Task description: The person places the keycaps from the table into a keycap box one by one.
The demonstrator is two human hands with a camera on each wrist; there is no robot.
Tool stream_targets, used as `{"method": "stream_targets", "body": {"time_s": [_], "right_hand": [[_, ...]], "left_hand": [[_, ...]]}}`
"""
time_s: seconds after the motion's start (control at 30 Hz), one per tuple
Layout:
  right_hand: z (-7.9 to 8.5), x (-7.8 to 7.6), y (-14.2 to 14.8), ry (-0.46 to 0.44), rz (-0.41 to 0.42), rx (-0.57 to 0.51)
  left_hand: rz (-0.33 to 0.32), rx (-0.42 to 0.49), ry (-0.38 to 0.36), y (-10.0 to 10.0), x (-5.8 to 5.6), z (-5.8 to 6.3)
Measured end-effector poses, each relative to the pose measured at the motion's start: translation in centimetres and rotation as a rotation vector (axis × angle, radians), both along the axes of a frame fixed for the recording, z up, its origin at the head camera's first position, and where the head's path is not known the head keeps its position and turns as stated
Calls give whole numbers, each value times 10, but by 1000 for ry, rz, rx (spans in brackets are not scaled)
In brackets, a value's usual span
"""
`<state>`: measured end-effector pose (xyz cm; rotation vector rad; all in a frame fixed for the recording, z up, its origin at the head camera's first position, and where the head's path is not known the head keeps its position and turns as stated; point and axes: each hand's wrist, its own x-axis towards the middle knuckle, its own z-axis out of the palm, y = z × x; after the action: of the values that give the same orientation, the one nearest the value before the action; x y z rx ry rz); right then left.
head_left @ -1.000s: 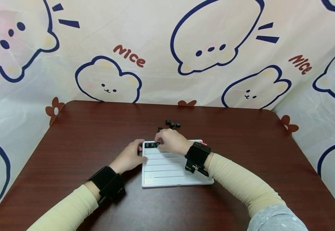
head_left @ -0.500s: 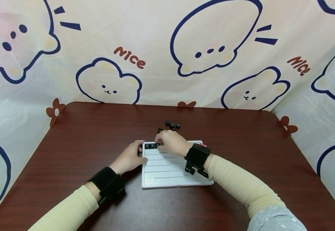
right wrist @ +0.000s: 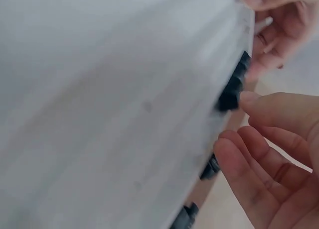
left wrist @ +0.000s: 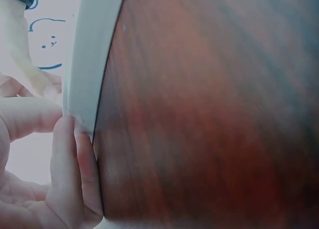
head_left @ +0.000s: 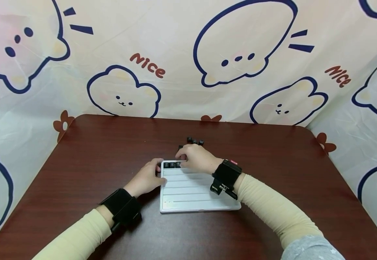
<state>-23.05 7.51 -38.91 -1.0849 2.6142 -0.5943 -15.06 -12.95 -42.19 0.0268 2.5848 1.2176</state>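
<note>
A flat white ridged tray (head_left: 188,196) lies on the table. Several small black keycaps (head_left: 172,165) sit in a row in its far left corner. My left hand (head_left: 145,177) holds the tray's left side, thumb on the near part of the edge and fingers at the far corner. In the left wrist view, its fingers (left wrist: 65,159) lie along the tray's wall. My right hand (head_left: 198,158) is over the tray's far edge, just right of the row. The right wrist view shows its thumb (right wrist: 274,107) beside the last keycap (right wrist: 229,99), fingertips apart with nothing between them.
Several loose black keycaps (head_left: 189,139) lie on the brown table (head_left: 123,137) beyond the tray, partly hidden by my right hand. A small red tag (head_left: 234,162) shows past my right wrist. A printed cloth (head_left: 175,36) hangs behind the table.
My right hand has let go of the end keycap in the row and shifted slightly right and away, so that keycap shows more fully. The left hand stays at the tray's edge.
</note>
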Motion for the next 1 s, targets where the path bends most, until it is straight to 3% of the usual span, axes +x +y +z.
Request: {"method": "stream_targets", "body": {"time_s": [0.4, 0.7, 1.0], "right_hand": [[23, -21, 24, 13, -71, -72], [17, -46, 42, -23, -165, -38], [11, -60, 52, 1, -192, -17]], "left_hand": [[2, 8, -16, 1, 0, 1], [1, 8, -16, 1, 1, 2], [2, -1, -13, 2, 0, 0]]}}
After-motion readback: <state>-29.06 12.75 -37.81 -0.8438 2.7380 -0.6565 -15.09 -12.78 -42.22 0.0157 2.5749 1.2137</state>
